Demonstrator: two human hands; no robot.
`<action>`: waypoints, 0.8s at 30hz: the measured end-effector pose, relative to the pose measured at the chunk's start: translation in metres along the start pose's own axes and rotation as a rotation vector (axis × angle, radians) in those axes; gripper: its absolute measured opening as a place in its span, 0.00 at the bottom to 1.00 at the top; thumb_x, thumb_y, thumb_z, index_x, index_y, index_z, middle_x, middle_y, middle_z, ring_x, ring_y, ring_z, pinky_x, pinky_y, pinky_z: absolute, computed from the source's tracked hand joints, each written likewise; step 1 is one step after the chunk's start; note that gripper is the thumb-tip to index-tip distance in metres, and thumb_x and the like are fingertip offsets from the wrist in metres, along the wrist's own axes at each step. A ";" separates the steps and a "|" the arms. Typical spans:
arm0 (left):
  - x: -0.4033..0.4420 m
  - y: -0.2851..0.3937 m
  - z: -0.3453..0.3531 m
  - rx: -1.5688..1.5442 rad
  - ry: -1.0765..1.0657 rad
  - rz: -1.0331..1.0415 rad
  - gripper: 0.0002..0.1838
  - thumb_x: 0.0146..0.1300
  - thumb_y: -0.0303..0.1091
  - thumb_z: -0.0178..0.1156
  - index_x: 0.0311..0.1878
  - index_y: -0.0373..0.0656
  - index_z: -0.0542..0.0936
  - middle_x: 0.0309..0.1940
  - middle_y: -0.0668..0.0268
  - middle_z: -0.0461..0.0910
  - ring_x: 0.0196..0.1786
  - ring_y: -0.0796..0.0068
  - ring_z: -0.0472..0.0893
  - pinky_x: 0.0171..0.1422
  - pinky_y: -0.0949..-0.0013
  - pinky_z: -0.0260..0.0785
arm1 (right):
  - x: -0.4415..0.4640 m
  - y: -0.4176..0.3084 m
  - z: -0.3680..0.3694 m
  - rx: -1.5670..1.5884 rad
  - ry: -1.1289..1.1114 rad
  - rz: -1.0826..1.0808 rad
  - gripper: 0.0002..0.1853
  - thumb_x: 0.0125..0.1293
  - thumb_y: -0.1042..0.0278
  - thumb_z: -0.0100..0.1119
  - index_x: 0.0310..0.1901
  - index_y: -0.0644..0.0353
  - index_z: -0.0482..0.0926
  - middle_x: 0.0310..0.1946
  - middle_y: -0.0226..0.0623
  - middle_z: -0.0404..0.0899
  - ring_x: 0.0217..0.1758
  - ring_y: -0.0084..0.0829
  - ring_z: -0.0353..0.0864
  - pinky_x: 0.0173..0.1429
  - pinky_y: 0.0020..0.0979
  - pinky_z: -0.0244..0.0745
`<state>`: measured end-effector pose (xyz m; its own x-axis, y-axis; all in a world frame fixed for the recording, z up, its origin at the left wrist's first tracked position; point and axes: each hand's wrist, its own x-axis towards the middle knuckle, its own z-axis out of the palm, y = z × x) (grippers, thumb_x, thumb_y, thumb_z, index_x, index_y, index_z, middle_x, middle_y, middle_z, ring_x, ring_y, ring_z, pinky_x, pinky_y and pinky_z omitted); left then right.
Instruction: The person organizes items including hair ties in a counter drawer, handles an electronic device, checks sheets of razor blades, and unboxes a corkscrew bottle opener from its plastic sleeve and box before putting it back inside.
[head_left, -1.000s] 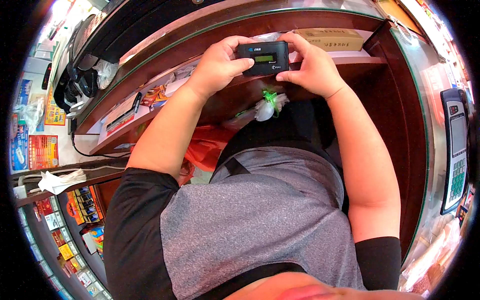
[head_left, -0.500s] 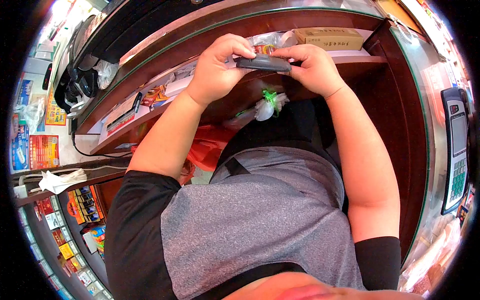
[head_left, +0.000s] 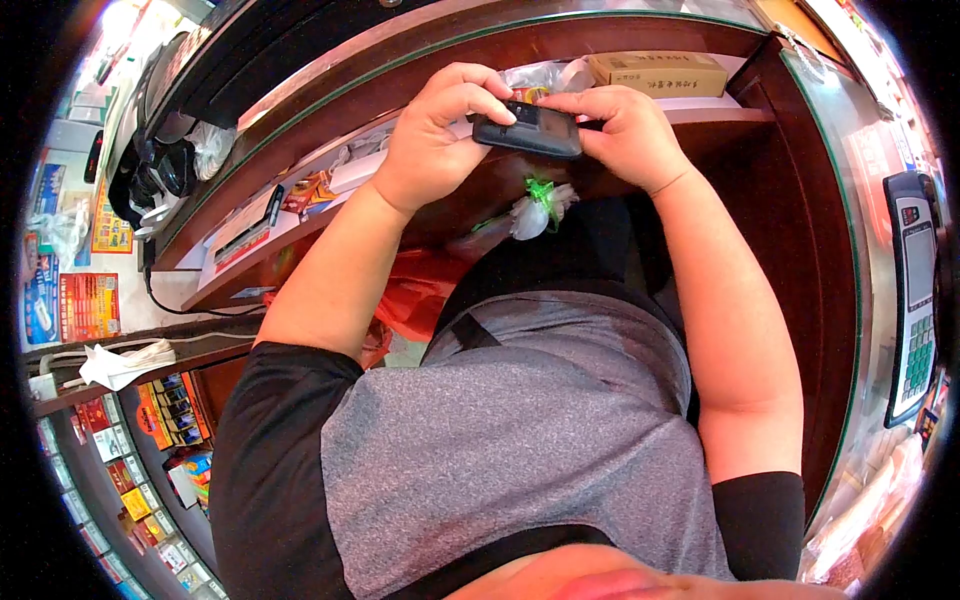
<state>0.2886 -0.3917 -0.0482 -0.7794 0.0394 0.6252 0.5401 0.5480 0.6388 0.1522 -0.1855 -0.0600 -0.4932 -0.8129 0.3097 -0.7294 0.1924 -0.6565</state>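
Both hands hold a small flat black device (head_left: 535,138) in front of me, with a dark rectangular panel on its upper face. Its exact kind I cannot make out. My left hand (head_left: 436,140) grips the left end, thumb on top and fingers beneath. At the opposite end, my right hand (head_left: 634,138) pinches the edge between thumb and fingers. Below the device hangs a clear plastic bag tied with green string (head_left: 538,205). Just beyond the hands is an open drawer-like shelf (head_left: 690,115) inside the counter.
A brown cardboard box (head_left: 655,75) sits on the shelf behind my right hand. On the right lies a desk device with a keypad (head_left: 912,300) on glass. Red plastic bags (head_left: 410,295) are beside my legs. Small packs (head_left: 135,500) fill a case at lower left.
The black device has tilted, so its flat upper face with the dark panel now shows instead of mostly its edge. Both hands keep their hold, nearly in place.
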 end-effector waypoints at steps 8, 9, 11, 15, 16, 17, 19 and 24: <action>-0.001 -0.007 0.003 -0.131 -0.038 -0.011 0.17 0.50 0.12 0.65 0.40 0.43 0.81 0.48 0.62 0.83 0.55 0.63 0.81 0.63 0.65 0.72 | 0.000 -0.001 0.000 -0.031 0.014 -0.017 0.25 0.53 0.81 0.60 0.53 0.47 0.87 0.39 0.42 0.86 0.42 0.40 0.85 0.51 0.34 0.78; -0.002 -0.007 0.003 -0.162 -0.043 -0.024 0.17 0.50 0.12 0.65 0.41 0.43 0.81 0.48 0.62 0.84 0.55 0.63 0.82 0.63 0.65 0.72 | 0.000 0.000 0.000 -0.037 0.012 -0.009 0.25 0.53 0.81 0.60 0.53 0.47 0.87 0.39 0.42 0.86 0.43 0.40 0.85 0.51 0.34 0.78; -0.002 -0.008 0.000 -0.140 -0.099 -0.028 0.18 0.52 0.11 0.64 0.44 0.42 0.79 0.50 0.60 0.82 0.57 0.63 0.80 0.66 0.63 0.70 | 0.000 0.002 0.001 -0.042 0.011 -0.027 0.23 0.54 0.79 0.63 0.52 0.47 0.87 0.40 0.42 0.86 0.43 0.41 0.85 0.51 0.34 0.78; -0.009 -0.007 0.002 -0.165 -0.075 -0.249 0.20 0.55 0.11 0.64 0.49 0.41 0.78 0.52 0.61 0.81 0.58 0.66 0.79 0.68 0.64 0.70 | 0.000 0.010 0.002 -0.028 0.049 -0.115 0.17 0.54 0.63 0.69 0.48 0.39 0.89 0.38 0.39 0.87 0.42 0.42 0.86 0.48 0.39 0.80; -0.008 -0.007 0.002 -0.199 -0.069 -0.261 0.21 0.56 0.11 0.64 0.52 0.41 0.77 0.52 0.62 0.81 0.58 0.67 0.79 0.68 0.64 0.70 | 0.000 0.009 0.001 -0.051 0.035 -0.094 0.15 0.55 0.62 0.70 0.46 0.42 0.88 0.36 0.40 0.87 0.41 0.42 0.86 0.47 0.39 0.80; -0.006 -0.006 0.002 -0.233 -0.064 -0.273 0.22 0.57 0.12 0.64 0.54 0.41 0.77 0.52 0.62 0.81 0.58 0.68 0.79 0.68 0.65 0.70 | 0.000 0.007 -0.001 -0.074 0.020 -0.072 0.13 0.55 0.61 0.71 0.44 0.45 0.88 0.35 0.40 0.86 0.39 0.42 0.86 0.45 0.39 0.79; -0.005 -0.006 0.003 -0.305 -0.050 -0.309 0.24 0.58 0.13 0.64 0.58 0.40 0.76 0.53 0.63 0.80 0.59 0.69 0.79 0.68 0.66 0.70 | 0.000 0.008 -0.003 -0.066 -0.016 -0.010 0.12 0.57 0.59 0.72 0.41 0.50 0.87 0.32 0.40 0.85 0.36 0.42 0.85 0.43 0.39 0.78; -0.004 -0.009 0.003 -0.391 -0.057 -0.413 0.25 0.63 0.17 0.62 0.65 0.39 0.74 0.58 0.63 0.78 0.60 0.70 0.77 0.66 0.66 0.72 | 0.003 0.007 -0.007 0.107 -0.107 0.165 0.13 0.62 0.58 0.70 0.42 0.56 0.85 0.28 0.38 0.83 0.32 0.35 0.81 0.43 0.37 0.76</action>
<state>0.2858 -0.3946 -0.0576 -0.9609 -0.0619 0.2700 0.2555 0.1782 0.9502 0.1427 -0.1829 -0.0586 -0.5449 -0.8297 0.1210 -0.5855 0.2733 -0.7632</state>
